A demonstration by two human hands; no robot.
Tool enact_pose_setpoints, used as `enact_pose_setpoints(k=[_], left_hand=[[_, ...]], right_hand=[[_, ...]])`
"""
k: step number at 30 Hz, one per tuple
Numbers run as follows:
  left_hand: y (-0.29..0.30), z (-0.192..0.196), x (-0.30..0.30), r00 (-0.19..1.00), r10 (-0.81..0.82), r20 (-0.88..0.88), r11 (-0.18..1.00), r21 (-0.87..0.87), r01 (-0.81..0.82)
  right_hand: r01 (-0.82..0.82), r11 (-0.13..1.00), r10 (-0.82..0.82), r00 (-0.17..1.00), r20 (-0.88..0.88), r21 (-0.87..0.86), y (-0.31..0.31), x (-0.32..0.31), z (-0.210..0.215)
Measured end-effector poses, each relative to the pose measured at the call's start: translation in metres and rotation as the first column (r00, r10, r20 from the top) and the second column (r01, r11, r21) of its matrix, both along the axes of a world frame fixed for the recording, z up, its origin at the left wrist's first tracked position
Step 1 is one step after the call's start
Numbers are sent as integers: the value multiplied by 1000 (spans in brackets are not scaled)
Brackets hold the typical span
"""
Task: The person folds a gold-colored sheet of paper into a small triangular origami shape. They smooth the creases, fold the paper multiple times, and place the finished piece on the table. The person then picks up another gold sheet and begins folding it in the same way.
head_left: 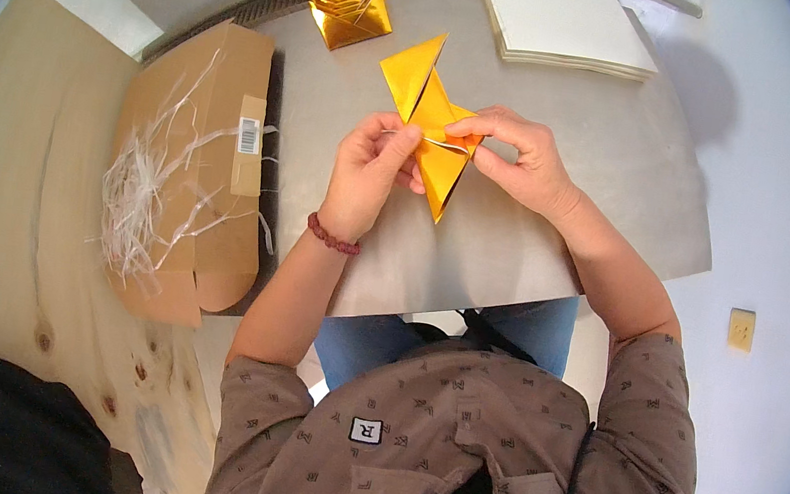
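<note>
Over the grey table [505, 252] I hold a shiny gold folded paper [434, 101] in both hands. It has pointed triangular flaps, one toward the far left and another pointing down toward me. My left hand [373, 165] pinches its left side, thumb on top near the middle. A thin white string or strip crosses the paper between the thumb and my right hand [527, 156]. The right thumb and fingers grip the paper's right corner. Parts of the fold are hidden under the fingers.
A nested stack of gold folded papers [349, 18] sits at the table's far edge. Farther right lies a pile of white sheets [563, 18]. On the left stands a cardboard box [238, 73] with loose white strings [141, 201] draped over it. A wooden board [24, 154] lies beyond it.
</note>
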State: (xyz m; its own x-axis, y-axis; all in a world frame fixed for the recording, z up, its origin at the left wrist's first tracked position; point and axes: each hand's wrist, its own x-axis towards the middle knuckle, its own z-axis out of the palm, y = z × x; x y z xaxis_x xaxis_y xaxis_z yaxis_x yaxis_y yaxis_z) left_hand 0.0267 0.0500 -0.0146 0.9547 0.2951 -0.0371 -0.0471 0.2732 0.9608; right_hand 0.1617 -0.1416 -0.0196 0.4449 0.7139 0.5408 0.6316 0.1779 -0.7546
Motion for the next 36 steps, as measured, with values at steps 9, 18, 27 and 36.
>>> enact_pose_setpoints(k=[9,18,27,36], left_hand=[[-6,-8,-2,926,-24,377,840,510,-186],[-12,-15,-3,952,45,302,947,292,-137],[-12,-15,0,976,131,171,956,238,-170],[-12,2,0,999,43,6,999,-17,-43]], right_hand=[[41,993,-25,990,-141,111,1,0,-4],[25,997,-6,965,-263,72,4,-6,-9],[-27,999,32,922,-385,20,4,-6,-14],[-38,995,82,825,-559,89,6,-9,-9]])
